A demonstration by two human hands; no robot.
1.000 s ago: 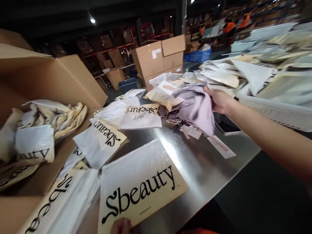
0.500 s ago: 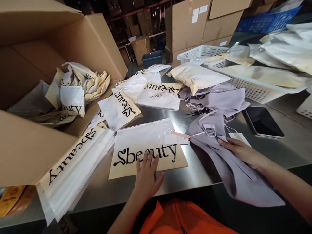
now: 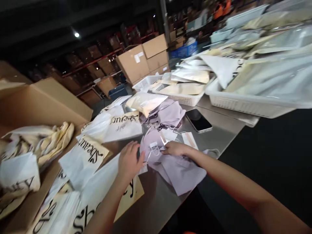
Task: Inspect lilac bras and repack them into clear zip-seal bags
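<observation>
A lavender garment (image 3: 180,172) lies on the metal table, with a white cord and paper tags attached. My right hand (image 3: 175,148) is closed on its upper right part, beside a pale hang tag (image 3: 190,139). To its left, my left hand (image 3: 129,159) hovers with fingers apart at the garment's left edge. Under my left forearm lies a white and cream "Sbeauty" zip bag (image 3: 102,175), partly hidden. More lavender fabric (image 3: 170,113) is bunched behind the garment, below a filled cream bag (image 3: 146,100).
A black phone (image 3: 198,120) lies to the right, near white baskets (image 3: 243,105) heaped with bagged items. Printed bags (image 3: 84,156) cover the left side beside an open cardboard box (image 3: 60,100). The table edge runs at the lower right.
The view has swung to the right. My left hand has left the flat bag and moved to the garment. The garment's hanging end now rests on the table.
</observation>
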